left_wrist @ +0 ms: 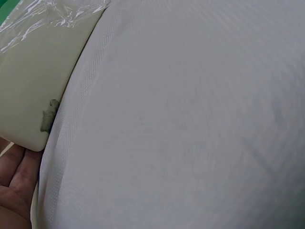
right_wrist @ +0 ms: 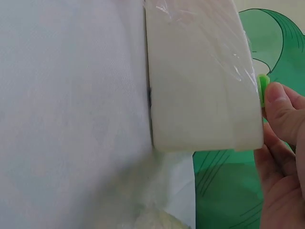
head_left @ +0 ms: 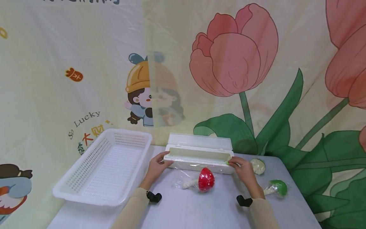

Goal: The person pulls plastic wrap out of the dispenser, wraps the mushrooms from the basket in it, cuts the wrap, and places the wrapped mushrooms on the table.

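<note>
A long white cling film dispenser (head_left: 201, 167) stands on the table with its lid (head_left: 200, 141) tipped back. Clear film (head_left: 187, 166) lies over its front edge and hangs down toward a toy mushroom with a red cap (head_left: 206, 180). My left hand (head_left: 156, 168) grips the dispenser's left end; in the left wrist view its fingers (left_wrist: 24, 174) touch the corner. At the other end, my right hand (head_left: 244, 171) pinches a small green slide cutter (right_wrist: 262, 88) on the front rim. The right fingers are partly hidden behind the box in the right wrist view.
A white perforated basket (head_left: 134, 178) stands on the left of the table. To the right lie a film-wrapped, green-capped toy mushroom (head_left: 278, 187) and a round pale wrapped item (head_left: 258, 166). A printed cloth (head_left: 171, 38) hangs close behind the table.
</note>
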Demonstrator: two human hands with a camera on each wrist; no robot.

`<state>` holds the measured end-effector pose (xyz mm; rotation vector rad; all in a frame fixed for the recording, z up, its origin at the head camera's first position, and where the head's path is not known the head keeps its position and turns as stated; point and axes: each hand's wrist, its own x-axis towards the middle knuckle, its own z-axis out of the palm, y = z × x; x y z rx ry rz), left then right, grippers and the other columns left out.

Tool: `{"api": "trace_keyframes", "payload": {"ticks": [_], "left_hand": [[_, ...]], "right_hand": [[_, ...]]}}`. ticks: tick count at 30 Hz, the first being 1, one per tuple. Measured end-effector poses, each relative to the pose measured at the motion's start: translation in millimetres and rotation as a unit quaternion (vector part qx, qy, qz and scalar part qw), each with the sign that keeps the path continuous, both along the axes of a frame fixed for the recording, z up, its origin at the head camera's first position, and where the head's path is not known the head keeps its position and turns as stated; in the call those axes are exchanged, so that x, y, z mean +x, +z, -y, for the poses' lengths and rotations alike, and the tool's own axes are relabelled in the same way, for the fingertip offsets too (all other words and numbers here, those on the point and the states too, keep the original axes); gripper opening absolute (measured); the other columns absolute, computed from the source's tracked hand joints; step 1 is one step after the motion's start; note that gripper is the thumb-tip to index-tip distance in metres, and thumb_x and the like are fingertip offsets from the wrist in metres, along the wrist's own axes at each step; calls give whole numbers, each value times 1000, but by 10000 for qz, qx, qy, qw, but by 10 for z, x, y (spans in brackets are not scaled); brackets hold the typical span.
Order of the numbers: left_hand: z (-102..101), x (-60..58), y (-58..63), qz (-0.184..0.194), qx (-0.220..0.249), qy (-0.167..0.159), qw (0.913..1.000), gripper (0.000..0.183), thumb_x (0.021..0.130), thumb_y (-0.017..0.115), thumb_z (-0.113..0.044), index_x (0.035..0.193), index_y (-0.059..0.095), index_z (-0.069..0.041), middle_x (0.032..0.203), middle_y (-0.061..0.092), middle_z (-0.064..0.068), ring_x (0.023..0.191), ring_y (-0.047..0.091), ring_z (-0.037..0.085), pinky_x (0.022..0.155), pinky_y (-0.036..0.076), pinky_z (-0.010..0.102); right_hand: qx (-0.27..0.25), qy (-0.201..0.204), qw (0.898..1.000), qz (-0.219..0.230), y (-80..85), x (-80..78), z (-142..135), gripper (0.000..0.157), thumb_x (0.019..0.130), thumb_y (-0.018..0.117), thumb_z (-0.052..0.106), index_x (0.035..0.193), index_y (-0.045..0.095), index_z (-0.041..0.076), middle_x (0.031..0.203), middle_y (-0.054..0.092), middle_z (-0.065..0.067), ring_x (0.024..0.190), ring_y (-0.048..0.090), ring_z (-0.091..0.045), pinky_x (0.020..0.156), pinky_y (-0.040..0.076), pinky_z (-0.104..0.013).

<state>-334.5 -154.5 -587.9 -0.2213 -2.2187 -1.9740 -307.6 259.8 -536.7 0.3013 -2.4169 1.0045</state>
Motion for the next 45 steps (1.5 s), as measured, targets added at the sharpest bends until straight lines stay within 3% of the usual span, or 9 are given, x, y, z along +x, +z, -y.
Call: {"api": "trace_keyframes", "payload": {"ticks": [13, 19, 24, 29, 33, 35, 38, 42, 45], "left_hand": [[21, -31, -32, 29, 197, -214, 9996, 55, 82, 88, -24, 133, 69, -15, 141, 63, 18, 97, 75, 22, 74, 61, 27], [47, -37, -15, -67, -15, -75, 9999, 55, 82, 89, -26, 132, 70, -17, 145, 61, 13, 114, 69, 28, 77, 60, 26], [35, 23, 60, -112, -537, 98, 9984, 56, 86, 85, -25, 138, 65, -17, 150, 56, 16, 131, 59, 40, 92, 59, 40], [-63, 282, 185, -795, -1476, 968, 9811, 61, 87, 82, -17, 141, 57, -7, 150, 48, 27, 133, 52, 47, 106, 47, 59], [-229, 557, 295, -1816, -1840, 1439, 9552, 48, 81, 83, -9, 126, 66, -5, 128, 60, 19, 119, 58, 38, 98, 49, 55], [-330, 658, 328, -2303, -1953, 1123, 9467, 39, 82, 83, -6, 119, 69, -7, 116, 67, 13, 104, 64, 31, 85, 55, 48], [-479, 757, 331, -2540, -2205, 53, 9417, 33, 84, 82, -6, 115, 70, -9, 105, 72, 6, 89, 68, 21, 72, 58, 35], [-653, 828, 245, -1938, -2929, -1186, 9288, 32, 88, 82, -16, 118, 71, -13, 108, 74, -1, 96, 68, 13, 84, 58, 30], [-746, 855, 176, -1348, -3457, -1382, 9183, 36, 86, 84, -20, 120, 71, -20, 115, 69, -5, 108, 64, 13, 95, 55, 34]], "right_hand": [[650, 69, 9970, -413, 20, -6, -58, 18, 78, 79, -14, 87, 78, 2, 91, 77, -16, 91, 74, -36, 80, 59, -51], [834, -55, 9942, -675, 18, -6, -141, 21, 76, 79, -17, 85, 76, 1, 87, 76, -15, 87, 74, -35, 76, 59, -51], [893, 28, 9939, -653, 37, 43, -121, 21, 78, 79, -14, 91, 76, 2, 94, 76, -15, 92, 73, -37, 79, 58, -52], [858, 113, 9940, -675, 60, 275, 63, 28, 79, 81, -9, 104, 75, 3, 108, 74, -16, 105, 69, -37, 88, 56, -54], [707, 480, 9945, -613, 42, 507, 292, 36, 78, 84, -7, 110, 75, 7, 113, 74, -9, 109, 70, -31, 89, 58, -49], [577, 721, 9949, -414, 19, 594, 409, 40, 78, 84, -5, 114, 74, 9, 117, 73, -5, 110, 70, -26, 89, 59, -46], [294, 1079, 9937, 55, -24, 667, 572, 44, 82, 83, 0, 123, 71, 9, 126, 70, -4, 118, 66, -26, 92, 59, -47], [-125, 1364, 9864, 905, -99, 684, 735, 57, 82, 85, 14, 135, 64, 15, 143, 60, -8, 130, 58, -32, 95, 57, -54], [-328, 1505, 9752, 1588, -153, 671, 823, 73, 80, 88, 22, 145, 56, 24, 154, 49, -8, 135, 52, -35, 93, 59, -49]]}}
